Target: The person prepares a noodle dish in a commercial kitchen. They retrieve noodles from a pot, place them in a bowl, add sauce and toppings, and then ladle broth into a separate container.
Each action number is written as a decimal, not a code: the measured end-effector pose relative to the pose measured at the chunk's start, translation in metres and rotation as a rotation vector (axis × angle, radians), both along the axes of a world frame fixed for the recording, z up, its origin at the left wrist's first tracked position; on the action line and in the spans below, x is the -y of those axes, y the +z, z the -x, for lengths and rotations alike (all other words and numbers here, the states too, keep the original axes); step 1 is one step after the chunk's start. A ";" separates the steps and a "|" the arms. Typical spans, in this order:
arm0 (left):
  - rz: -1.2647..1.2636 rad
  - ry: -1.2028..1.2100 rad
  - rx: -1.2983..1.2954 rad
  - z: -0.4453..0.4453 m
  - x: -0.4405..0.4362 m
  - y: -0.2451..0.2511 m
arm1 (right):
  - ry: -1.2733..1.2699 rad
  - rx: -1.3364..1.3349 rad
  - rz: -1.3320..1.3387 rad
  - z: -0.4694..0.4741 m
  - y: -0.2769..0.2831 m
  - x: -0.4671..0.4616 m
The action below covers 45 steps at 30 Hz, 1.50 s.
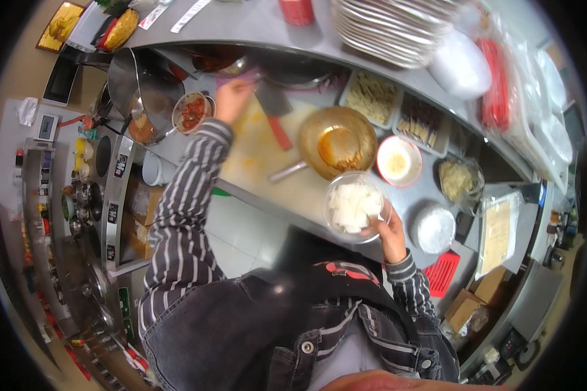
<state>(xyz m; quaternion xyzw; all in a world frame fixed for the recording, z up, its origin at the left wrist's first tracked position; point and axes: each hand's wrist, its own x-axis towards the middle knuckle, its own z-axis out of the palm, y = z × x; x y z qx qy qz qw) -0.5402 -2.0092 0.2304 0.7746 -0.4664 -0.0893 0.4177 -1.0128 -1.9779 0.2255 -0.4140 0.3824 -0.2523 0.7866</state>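
My left hand (233,100), blurred, is at a purple cloth-like item (239,76) beyond the white cutting board (244,168); its grip cannot be made out. A cleaver with a red handle (279,133) lies on the board, right of that hand. My right hand (390,233) holds a clear plastic bowl (328,210) of white pieces (354,205) by its right side. Just beyond this bowl, a brownish pan (310,132) contains orange-brown residue, its handle pointing left. A red-rimmed white bowl (419,163) with pale contents stands right of the pan.
A container of red chopped food (194,114) and a large metal pot (122,73) are at the left. Trays of pale food (370,97) and skewers (418,128) stand behind the pan. Stacked foil trays (391,29) sit on the upper shelf; a red slotted mat (441,274) lies right.
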 end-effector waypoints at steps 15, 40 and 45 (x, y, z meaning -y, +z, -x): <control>0.133 -0.017 -0.394 -0.243 0.011 -0.083 | -0.106 -0.133 -0.142 -0.298 -0.003 -0.024; 0.400 -0.024 -0.564 -0.302 0.065 -0.087 | -0.013 -0.239 -0.157 -0.332 -0.083 -0.056; 0.332 -0.114 -0.505 -0.283 0.056 -0.042 | 0.031 -0.430 -0.097 -0.360 -0.125 -0.058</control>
